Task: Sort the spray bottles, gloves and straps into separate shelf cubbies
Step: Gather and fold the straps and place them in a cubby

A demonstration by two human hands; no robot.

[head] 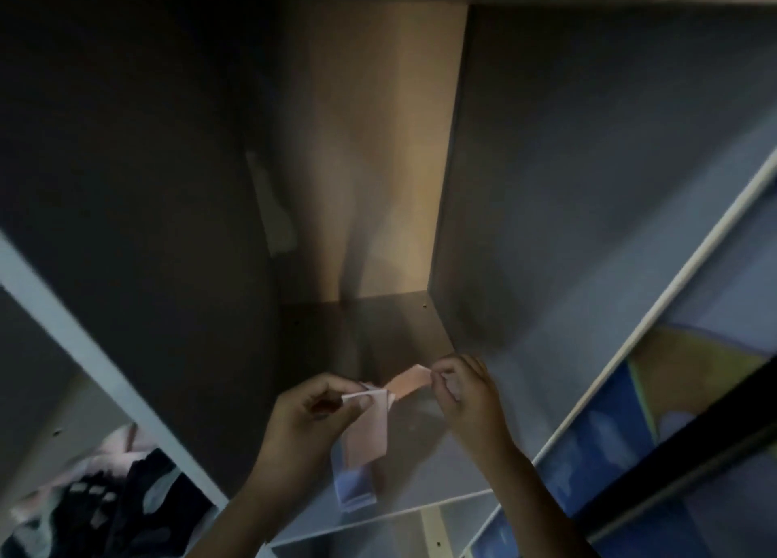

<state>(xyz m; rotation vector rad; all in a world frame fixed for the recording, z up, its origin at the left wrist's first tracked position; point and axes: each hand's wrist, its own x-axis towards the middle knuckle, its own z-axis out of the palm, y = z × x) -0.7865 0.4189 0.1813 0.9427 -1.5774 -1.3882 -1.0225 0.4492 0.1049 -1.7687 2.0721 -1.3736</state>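
Both hands pinch one pink strap (pixel 378 406) inside a shelf cubby (pixel 378 326). The left hand (pixel 311 410) grips one end. The right hand (pixel 466 393) grips the other.

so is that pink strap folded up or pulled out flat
Partly folded. The left hand pinches a doubled-over section of the pink strap while the right hand holds one end out sideways.

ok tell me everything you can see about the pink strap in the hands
The pink strap is a flat, pale pink band, seemingly fabric, folded over itself. The left hand pinches the folded part, and the right hand pinches the free end, drawn out to the right. A bluish-looking stretch hangs below. It is held just above the floor of the middle cubby. The picture is blurred.
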